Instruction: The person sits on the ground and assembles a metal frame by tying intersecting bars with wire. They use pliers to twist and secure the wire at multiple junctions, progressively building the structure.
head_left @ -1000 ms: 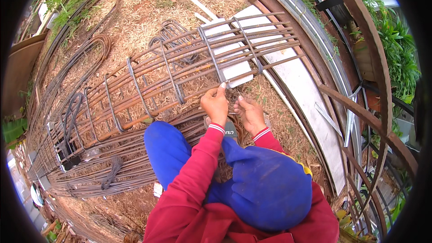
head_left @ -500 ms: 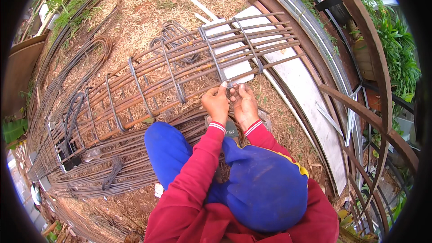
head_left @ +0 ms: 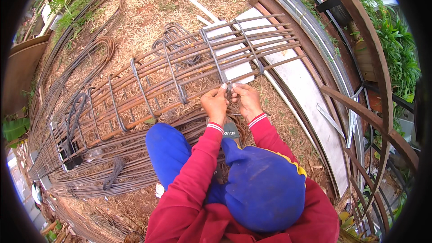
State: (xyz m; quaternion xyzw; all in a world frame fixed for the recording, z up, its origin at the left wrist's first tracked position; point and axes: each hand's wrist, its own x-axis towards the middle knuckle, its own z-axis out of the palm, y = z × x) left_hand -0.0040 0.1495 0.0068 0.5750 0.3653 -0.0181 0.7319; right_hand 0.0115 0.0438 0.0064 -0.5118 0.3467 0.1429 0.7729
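Head: steel cage (head_left: 214, 58) above white board (head_left: 237, 71)
Left hand (head_left: 214, 104): pinched closed at cage's edge
Right hand (head_left: 249, 101): pinched closed beside it, contents unclear

Daylight lit an outdoor plot. Dry, straw-coloured litter (head_left: 148, 22) lay over reddish soil (head_left: 139, 198); brown metal bars (head_left: 383, 76) stood at right before leafy green plants (head_left: 396, 47), with a brown panel (head_left: 22, 72) at far left.

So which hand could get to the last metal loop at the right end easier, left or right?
Probably the right hand: it looks closer to the last metal loop. The left hand sits farther left, so it would likely have to reach past the right one.
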